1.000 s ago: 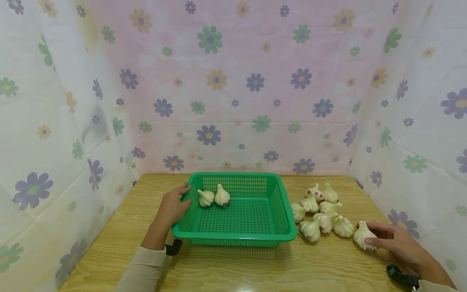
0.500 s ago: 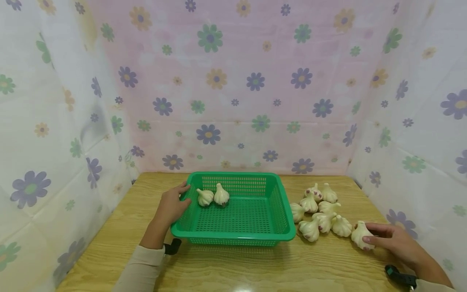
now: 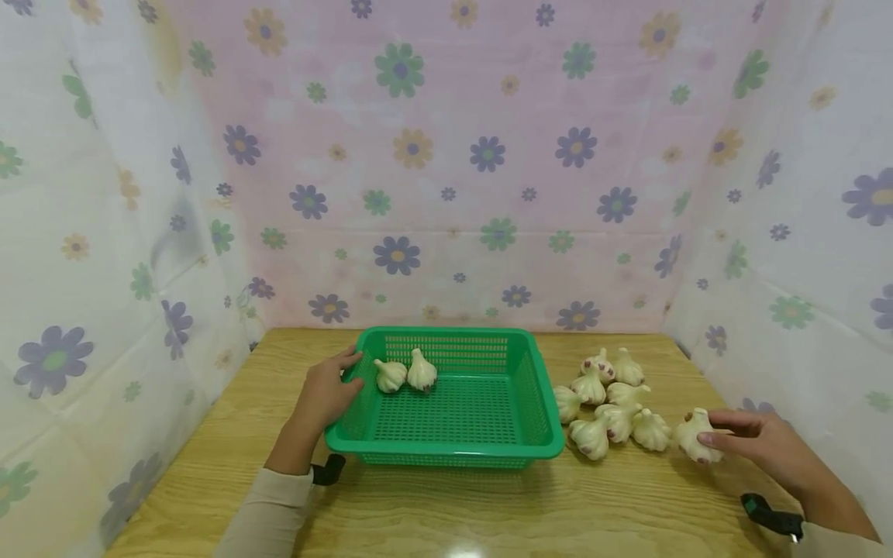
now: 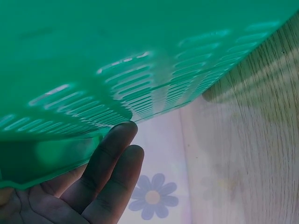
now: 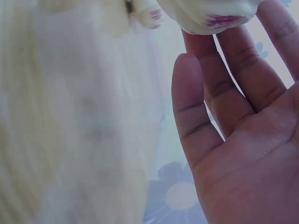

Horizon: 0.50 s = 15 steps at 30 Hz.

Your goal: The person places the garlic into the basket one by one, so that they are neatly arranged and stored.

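Observation:
My left hand holds the left rim of a green plastic basket. In the left wrist view, its fingers reach under the rim beside the slotted outer wall. Two garlic bulbs sit inside, toward the basket's back left. On the right, my right hand pinches another garlic bulb between thumb and fingers, its stem pointing up. That bulb's purple-marked base shows at the top of the right wrist view. Left of this hand lies a pile of several garlic bulbs.
Everything stands on a wood-grain table. Flower-print cloth hangs at the back and on both sides. The pile lies close against the basket's right side. Each wrist wears a black device.
My right hand has risen slightly with its garlic bulb, which now shows a little higher. The left hand keeps its hold on the basket, and the other bulbs lie as before.

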### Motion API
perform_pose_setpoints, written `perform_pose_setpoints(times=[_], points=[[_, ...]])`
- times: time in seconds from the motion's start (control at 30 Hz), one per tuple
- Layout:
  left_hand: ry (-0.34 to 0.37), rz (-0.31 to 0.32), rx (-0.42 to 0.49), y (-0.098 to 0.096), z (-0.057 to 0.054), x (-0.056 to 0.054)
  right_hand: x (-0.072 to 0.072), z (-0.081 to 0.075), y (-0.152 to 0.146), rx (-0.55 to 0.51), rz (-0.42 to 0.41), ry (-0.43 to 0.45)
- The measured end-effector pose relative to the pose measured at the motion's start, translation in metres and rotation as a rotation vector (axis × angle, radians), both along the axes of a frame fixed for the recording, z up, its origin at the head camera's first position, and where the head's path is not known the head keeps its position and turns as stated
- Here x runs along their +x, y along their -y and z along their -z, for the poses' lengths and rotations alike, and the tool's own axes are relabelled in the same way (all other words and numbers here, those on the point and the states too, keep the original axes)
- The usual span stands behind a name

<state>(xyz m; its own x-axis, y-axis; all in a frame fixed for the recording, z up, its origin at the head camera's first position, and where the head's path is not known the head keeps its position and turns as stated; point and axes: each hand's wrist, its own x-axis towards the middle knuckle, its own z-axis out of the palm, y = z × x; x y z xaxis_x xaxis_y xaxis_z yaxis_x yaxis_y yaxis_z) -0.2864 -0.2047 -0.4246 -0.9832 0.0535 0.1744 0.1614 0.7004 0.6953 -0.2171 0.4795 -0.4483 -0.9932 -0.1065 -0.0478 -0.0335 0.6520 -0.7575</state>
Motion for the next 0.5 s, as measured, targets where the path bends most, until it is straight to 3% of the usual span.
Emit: perform_pose_setpoints(times=[0.17,0.5], points=[[0.012,-0.01,-0.002,0.003,-0.001,0.001,-0.006,-0.009,0.011,-0.052,-0.049,-0.099],[-0.005,0.001,0.003,0.001,0.001,-0.001,-0.015,-0.03,0.026,-0.046,-0.045,-0.182]])
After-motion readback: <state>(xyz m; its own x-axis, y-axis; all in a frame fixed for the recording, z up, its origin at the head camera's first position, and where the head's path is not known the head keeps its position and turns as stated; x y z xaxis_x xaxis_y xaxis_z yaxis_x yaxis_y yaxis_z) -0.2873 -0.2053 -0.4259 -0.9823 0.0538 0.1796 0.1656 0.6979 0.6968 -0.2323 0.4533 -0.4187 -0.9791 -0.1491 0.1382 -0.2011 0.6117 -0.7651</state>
